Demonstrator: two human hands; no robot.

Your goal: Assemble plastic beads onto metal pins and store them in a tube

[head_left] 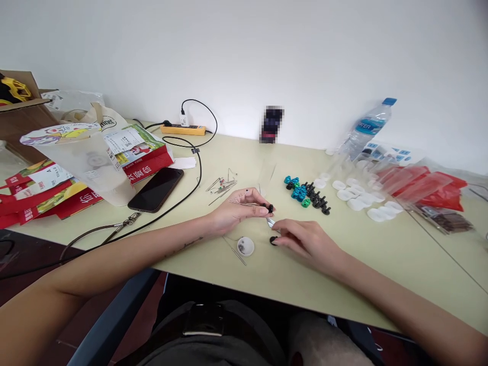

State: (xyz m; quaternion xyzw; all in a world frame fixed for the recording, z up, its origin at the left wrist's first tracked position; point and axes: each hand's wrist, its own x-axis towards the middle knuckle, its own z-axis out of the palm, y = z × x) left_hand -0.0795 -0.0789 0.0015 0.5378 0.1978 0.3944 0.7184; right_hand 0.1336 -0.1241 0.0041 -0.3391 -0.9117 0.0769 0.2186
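My left hand (244, 208) is closed in a pinch on a small black part (270, 208) above the table. A thin pale wire (238, 202) shows along its fingers. Just to the right, my right hand (305, 241) is bent with fingertips together. At those fingertips are a black round piece (273, 240) and a shiny silver strip (270, 222); whether they belong to one object I cannot tell. Below my left hand stands a small white round cup (246, 246) with tiny metal pieces inside. A thin metal rod (239, 256) lies beside the cup.
Thin metal pins (223, 186) lie beyond my left hand. Blue parts (299, 191) and black pegs (314, 195) are heaped near white discs (356, 195). A phone (156, 189), cable (192, 190) and plastic cup (101, 162) are left. A water bottle (368, 127) leans on the wall.
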